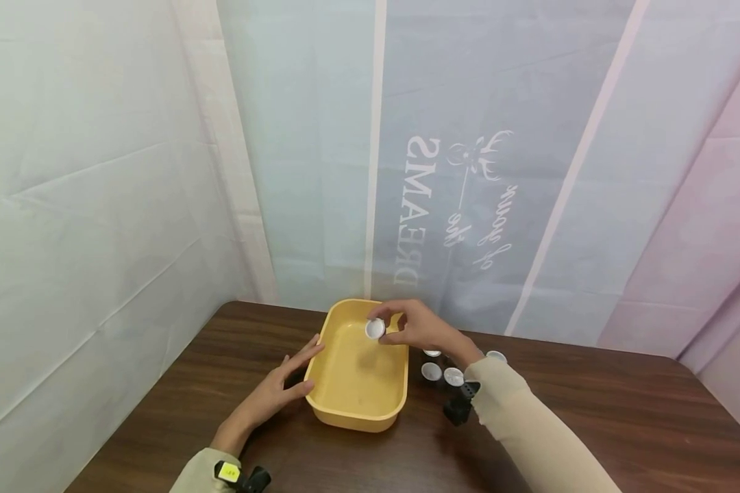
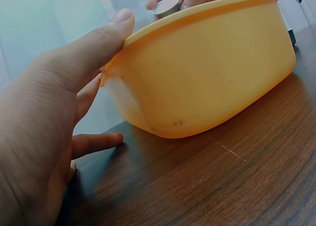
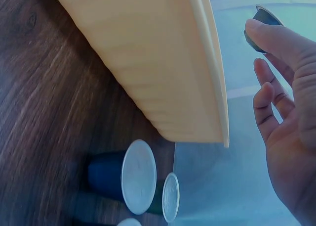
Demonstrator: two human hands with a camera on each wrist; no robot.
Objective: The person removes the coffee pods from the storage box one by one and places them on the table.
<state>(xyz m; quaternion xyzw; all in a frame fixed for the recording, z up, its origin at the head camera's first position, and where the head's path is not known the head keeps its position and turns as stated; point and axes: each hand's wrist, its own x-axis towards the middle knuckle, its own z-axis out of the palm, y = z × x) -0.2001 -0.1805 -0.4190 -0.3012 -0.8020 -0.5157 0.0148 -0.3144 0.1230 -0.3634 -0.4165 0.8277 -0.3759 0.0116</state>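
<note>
A coffee capsule (image 1: pixel 375 329) with a pale foil lid and dark body (image 3: pixel 266 18) is pinched between the thumb and fingers of my right hand (image 1: pixel 418 326). That hand is above the right part of a yellow plastic basin (image 1: pixel 354 420), with the lid tilted toward me in the head view. At the basin's left side, my left hand (image 1: pixel 274 392) has its fingers spread and fairly straight. Its thumb touches the rim in the left wrist view, while a lower finger points toward the tabletop. No capsules show on the basin's visible floor.
Several more capsules stand lid up right of the basin, among them a dark one (image 3: pixel 106 174) and a green one (image 3: pixel 171 197); my right forearm partly covers the group. The dark wood table (image 1: pixel 592 411) meets a printed cloth backdrop (image 1: pixel 321 171) behind the basin.
</note>
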